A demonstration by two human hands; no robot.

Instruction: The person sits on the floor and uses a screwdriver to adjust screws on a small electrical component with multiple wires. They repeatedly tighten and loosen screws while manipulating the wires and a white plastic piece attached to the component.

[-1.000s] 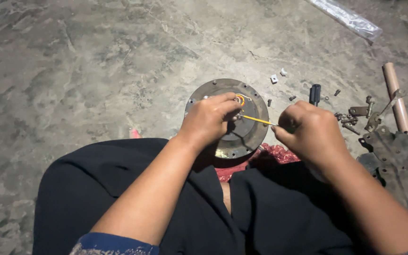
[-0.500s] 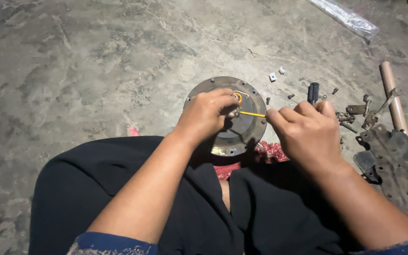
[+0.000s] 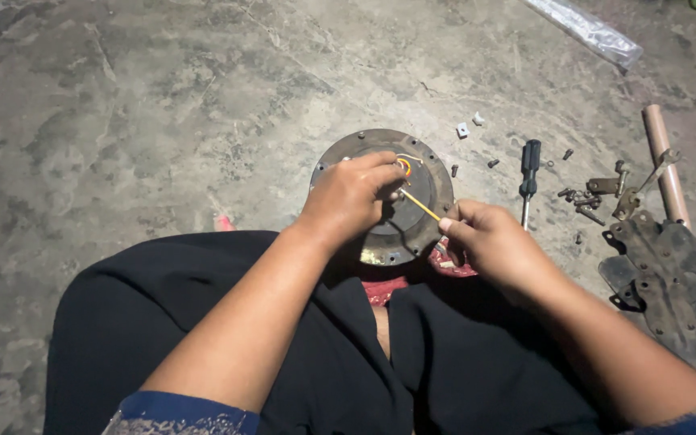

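Note:
A round, rusty metal plate (image 3: 432, 173) with holes around its rim rests in front of my knees on the concrete floor. My left hand (image 3: 348, 197) lies on top of it, fingers pressed at its middle beside a small loop of orange wire (image 3: 404, 167). My right hand (image 3: 493, 246) pinches the near end of a thin yellow wire (image 3: 420, 205) that runs tight from the plate's centre toward me.
A black-handled screwdriver (image 3: 529, 173) lies right of the plate, with several loose screws and small brackets (image 3: 586, 197) beyond it. A dark metal part (image 3: 670, 278), a wooden stick (image 3: 664, 157) and a plastic-wrapped strip (image 3: 586, 31) are at the right and back.
My right hand has drawn back toward me and slightly left, pulling the yellow wire taut. The left hand stays on the plate.

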